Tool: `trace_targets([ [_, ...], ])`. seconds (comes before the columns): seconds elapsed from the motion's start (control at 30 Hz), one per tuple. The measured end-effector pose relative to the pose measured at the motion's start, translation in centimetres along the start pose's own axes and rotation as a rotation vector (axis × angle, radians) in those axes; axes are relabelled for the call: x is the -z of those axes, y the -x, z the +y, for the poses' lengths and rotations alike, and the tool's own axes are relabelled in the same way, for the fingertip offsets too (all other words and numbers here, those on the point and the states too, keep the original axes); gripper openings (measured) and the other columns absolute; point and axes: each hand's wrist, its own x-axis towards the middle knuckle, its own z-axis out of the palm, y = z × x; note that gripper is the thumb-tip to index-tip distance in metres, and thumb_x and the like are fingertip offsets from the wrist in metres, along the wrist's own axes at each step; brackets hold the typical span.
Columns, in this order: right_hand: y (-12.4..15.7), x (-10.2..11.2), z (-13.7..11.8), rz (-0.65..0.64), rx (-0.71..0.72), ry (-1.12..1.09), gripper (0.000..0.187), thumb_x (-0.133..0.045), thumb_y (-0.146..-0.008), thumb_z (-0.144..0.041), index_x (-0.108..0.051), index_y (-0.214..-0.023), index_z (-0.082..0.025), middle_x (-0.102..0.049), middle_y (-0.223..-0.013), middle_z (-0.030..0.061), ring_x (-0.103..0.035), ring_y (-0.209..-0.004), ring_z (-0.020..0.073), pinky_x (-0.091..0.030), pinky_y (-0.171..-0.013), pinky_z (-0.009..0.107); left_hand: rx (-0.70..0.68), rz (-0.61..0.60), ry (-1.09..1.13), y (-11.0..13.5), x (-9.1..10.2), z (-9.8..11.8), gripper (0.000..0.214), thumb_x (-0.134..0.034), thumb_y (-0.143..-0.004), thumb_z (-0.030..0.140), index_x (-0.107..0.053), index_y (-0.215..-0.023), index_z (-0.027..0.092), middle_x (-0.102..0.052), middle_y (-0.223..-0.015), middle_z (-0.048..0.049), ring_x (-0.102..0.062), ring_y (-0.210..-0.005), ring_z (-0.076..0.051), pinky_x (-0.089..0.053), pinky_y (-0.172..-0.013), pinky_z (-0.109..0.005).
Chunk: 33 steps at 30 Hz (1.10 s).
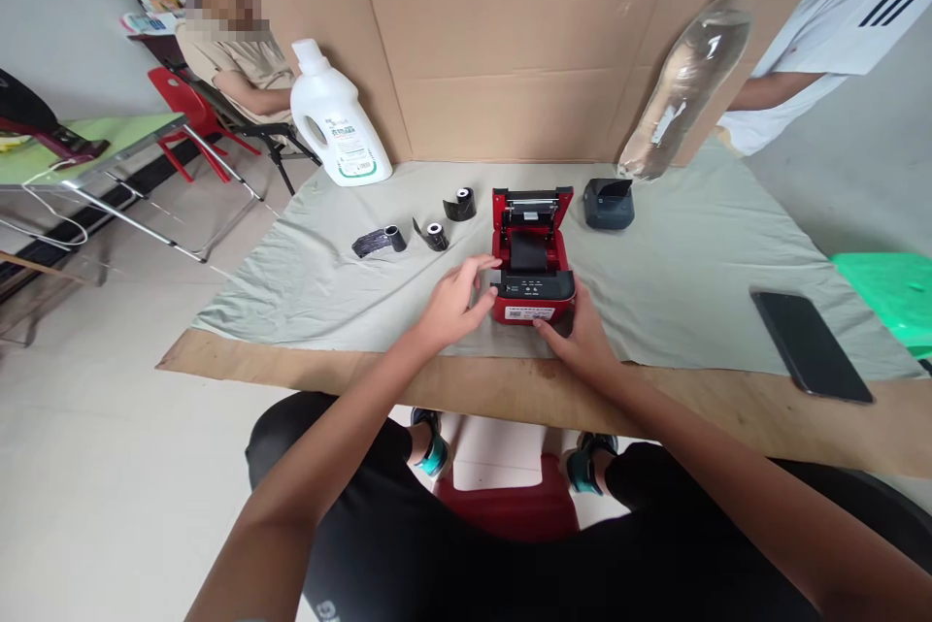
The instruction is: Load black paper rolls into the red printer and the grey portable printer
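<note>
A red and black label printer (533,297) stands on the cloth in front of me with its lid (531,205) raised. Inside it sits a black roll (528,251), its strip running toward the front. My right hand (582,331) grips the printer's front right corner, thumb on the front face and fingers along the side. At the left edge, my left hand (455,302) has its fingers stretched out and apart, the tips at the printer's rim. Left of the printer lie three small black rolls (460,205), each with a loose tail.
A white jug (339,122) and a large clear bottle (691,79) stand by the cardboard wall (502,49). Right of the printer is a small black device (610,205). A phone (810,345) lies near the front right edge. Two people are beyond the cardboard.
</note>
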Motion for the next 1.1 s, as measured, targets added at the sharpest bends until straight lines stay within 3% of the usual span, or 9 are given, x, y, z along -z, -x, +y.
trace_targets([
  [0.1,0.0,0.0,0.1,-0.006,0.02,-0.031,0.086,-0.072,-0.092,-0.043,-0.028,-0.163,-0.024,-0.046,-0.161,0.0192,-0.048,-0.148,0.0368,-0.041,-0.123,0.064,0.029,-0.115,-0.111,-2.0,0.5,1.1,0.059,-0.049,-0.104,0.042,-0.038,-0.159,0.023,-0.065,-0.15,-0.0104,-0.057,-0.131,-0.03,-0.04,-0.117,-0.052],
  [0.23,0.0,0.0,0.3,-0.011,0.026,-0.051,0.086,-0.072,-0.092,-0.044,-0.027,-0.163,-0.023,-0.044,-0.162,0.0203,-0.047,-0.15,0.0374,-0.04,-0.124,0.065,0.092,-0.176,-0.144,-3.9,0.1,2.1,0.068,-0.046,-0.106,0.048,-0.027,-0.167,0.026,-0.069,-0.144,-0.0092,-0.052,-0.134,-0.033,-0.034,-0.117,-0.056],
  [0.43,0.0,0.1,0.3,-0.014,0.018,-0.064,0.084,-0.071,-0.093,-0.045,-0.027,-0.163,-0.025,-0.045,-0.16,0.0195,-0.047,-0.149,0.0366,-0.041,-0.124,0.065,0.07,-0.044,-0.338,-4.6,-0.9,2.9,0.071,-0.049,-0.104,0.046,-0.033,-0.165,0.014,-0.076,-0.127,-0.0159,-0.052,-0.124,-0.037,-0.035,-0.111,-0.057],
  [0.6,-0.1,0.2,0.3,-0.01,0.028,-0.029,0.084,-0.07,-0.093,-0.046,-0.028,-0.163,-0.023,-0.047,-0.158,0.0205,-0.049,-0.147,0.0372,-0.041,-0.123,0.065,0.015,-0.113,-0.458,-5.4,-1.3,3.9,0.069,-0.047,-0.105,0.053,-0.045,-0.16,0.011,-0.076,-0.117,-0.02,-0.054,-0.125,-0.039,-0.035,-0.112,-0.056],
  [0.7,-0.1,0.1,0.4,0.001,0.039,-0.025,0.085,-0.07,-0.093,-0.046,-0.028,-0.162,-0.023,-0.047,-0.157,0.0207,-0.049,-0.146,0.0376,-0.041,-0.122,0.065,0.098,-0.141,-0.298,-5.6,-1.6,3.5,0.069,-0.049,-0.104,0.053,-0.044,-0.161,0.014,-0.076,-0.112,-0.0147,-0.057,-0.123,-0.036,-0.038,-0.111,-0.054],
  [0.87,-0.1,0.0,0.3,-0.016,0.025,-0.07,0.083,-0.07,-0.093,-0.043,-0.029,-0.162,-0.023,-0.046,-0.158,0.0199,-0.048,-0.146,0.0364,-0.042,-0.122,0.063,0.107,0.034,0.234,-5.2,-2.3,1.8,0.067,-0.045,-0.106,0.043,-0.027,-0.167,0.019,-0.075,-0.101,-0.0047,-0.068,-0.1,-0.021,-0.049,-0.104,-0.041],
  [0.93,-0.2,0.0,0.3,-0.015,0.022,-0.073,0.082,-0.07,-0.093,-0.042,-0.029,-0.162,-0.025,-0.047,-0.157,0.019,-0.048,-0.146,0.0357,-0.042,-0.123,0.063,0.106,0.051,0.408,-5.6,-2.1,1.3,0.062,-0.045,-0.106,0.045,-0.035,-0.162,0.02,-0.075,-0.094,-0.0035,-0.071,-0.092,-0.019,-0.053,-0.097,-0.038],
  [1.03,-0.2,-0.1,0.4,-0.006,0.017,-0.065,0.081,-0.07,-0.093,-0.042,-0.03,-0.161,-0.025,-0.048,-0.156,0.019,-0.048,-0.146,0.0359,-0.042,-0.122,0.064,0.115,-0.055,0.5,-7.4,-1.1,0.9,0.044,-0.058,-0.099,0.049,-0.066,-0.128,0.017,-0.076,-0.086,-0.0041,-0.072,-0.084,-0.019,-0.056,-0.085,-0.035],
  [1.1,-0.3,-0.1,0.5,0.0,0.008,-0.058,0.082,-0.071,-0.092,-0.042,-0.031,-0.161,-0.023,-0.048,-0.155,0.0198,-0.049,-0.145,0.0366,-0.042,-0.121,0.064,0.079,-0.234,0.458,-9.0,-0.1,0.9,0.035,-0.07,-0.089,0.048,-0.072,-0.101,0.016,-0.077,-0.089,-0.0057,-0.071,-0.084,-0.019,-0.056,-0.08,-0.033],
])
